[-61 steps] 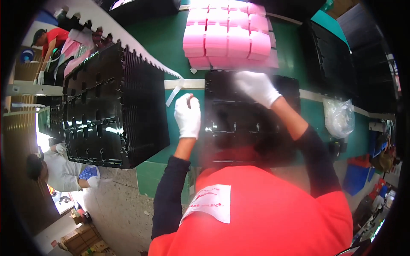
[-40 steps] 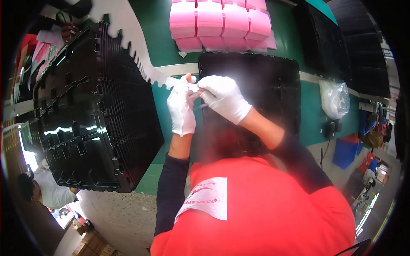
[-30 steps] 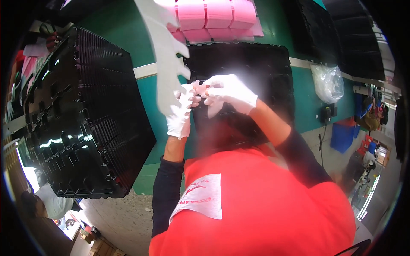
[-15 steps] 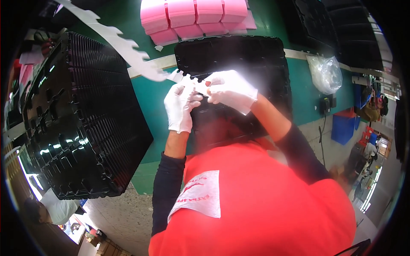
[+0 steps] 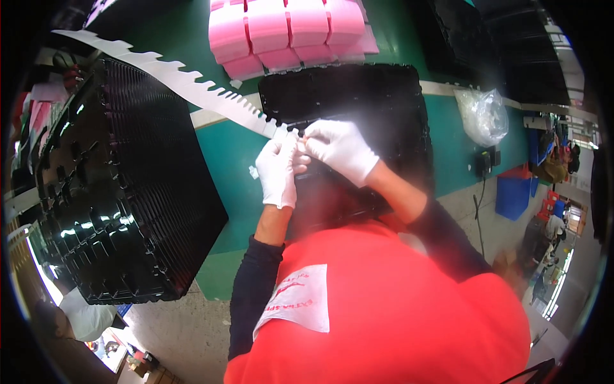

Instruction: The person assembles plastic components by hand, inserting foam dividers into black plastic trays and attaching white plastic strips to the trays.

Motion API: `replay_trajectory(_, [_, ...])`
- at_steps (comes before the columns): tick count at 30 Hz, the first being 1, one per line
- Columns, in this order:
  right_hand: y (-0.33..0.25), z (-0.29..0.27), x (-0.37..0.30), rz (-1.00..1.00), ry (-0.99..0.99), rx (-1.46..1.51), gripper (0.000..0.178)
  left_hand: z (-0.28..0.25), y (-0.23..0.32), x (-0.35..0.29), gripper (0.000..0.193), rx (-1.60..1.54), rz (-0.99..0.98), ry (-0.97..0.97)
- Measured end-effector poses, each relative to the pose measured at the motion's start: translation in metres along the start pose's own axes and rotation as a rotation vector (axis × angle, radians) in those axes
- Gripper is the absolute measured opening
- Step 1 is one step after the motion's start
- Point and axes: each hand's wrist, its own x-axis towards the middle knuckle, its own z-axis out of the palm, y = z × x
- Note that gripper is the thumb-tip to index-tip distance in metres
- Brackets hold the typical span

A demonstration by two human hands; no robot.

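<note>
A long, curved white strip (image 5: 198,94) with notches along its upper edge runs from the upper left down to my hands. My left hand (image 5: 278,171), in a white glove, is closed round its near end. Close beside it, my right hand (image 5: 345,147), also gloved, pinches at the strip's end with thumb and fingertips. What exactly lies between those fingertips is hidden. Both hands are over a black plastic tray (image 5: 342,83) on the green table (image 5: 464,157). A small whitish scrap (image 5: 254,172) shows beside my left hand.
Stacked pink foam-like pieces (image 5: 268,32) stand behind the tray. A tall stack of black trays (image 5: 169,166) rises at the left. To the right lies a clear plastic bag (image 5: 486,118), with a blue bin (image 5: 513,197) beyond. Another person (image 5: 89,313) is at the lower left.
The strip's free far end has swung down and left, so more of its length shows. Both hands have shifted slightly nearer, with the right closer to the left.
</note>
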Motion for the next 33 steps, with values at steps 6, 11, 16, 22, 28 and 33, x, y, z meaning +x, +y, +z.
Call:
replay_trajectory(6, [0.002,0.010,0.009,-0.651,0.193,-0.416,0.014,-0.001,-0.013,0.020,0.020,-0.205,-0.055,0.077])
replay_trajectory(11, [0.021,0.007,0.041,0.185,0.268,0.277,0.008,-0.006,0.009,0.027,0.017,-0.266,-0.126,0.124])
replay_trajectory(16, [0.035,-0.002,0.073,0.262,0.184,-0.067,0.015,-0.010,0.010,0.028,0.018,-0.241,-0.048,0.136])
replay_trajectory(22, [0.031,0.007,0.104,-0.034,0.111,-0.596,0.017,-0.017,0.005,0.027,0.019,-0.138,-0.035,0.087])
replay_trajectory(28, [0.037,0.016,0.107,-0.095,0.167,-0.725,0.016,-0.019,0.007,0.028,0.023,-0.067,-0.028,0.043])
replay_trajectory(33, [0.043,0.014,0.111,-0.133,0.184,-0.677,0.016,-0.015,0.012,0.026,0.036,0.015,0.034,0.001])
